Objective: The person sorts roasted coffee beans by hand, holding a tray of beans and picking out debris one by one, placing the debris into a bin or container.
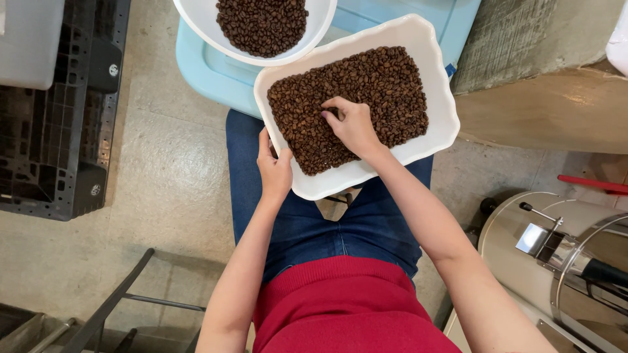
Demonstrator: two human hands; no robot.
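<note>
Your left hand [275,171] clamps the white tray [439,98] on your lap; right hand [353,124] fingertips pinch among the coffee beans [386,78]. The round bowl [320,26] holds some beans; most remain.

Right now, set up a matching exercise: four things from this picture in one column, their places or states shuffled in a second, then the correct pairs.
Things:
1. left hand
2. right hand
3. round white bowl
4. black crate

Places or states:
A. on the floor, far left
B. fingers in the beans of the tray
C. at the top edge, holding its own beans
D. gripping the tray's near corner

Pairs: 1-D, 2-B, 3-C, 4-A
</note>
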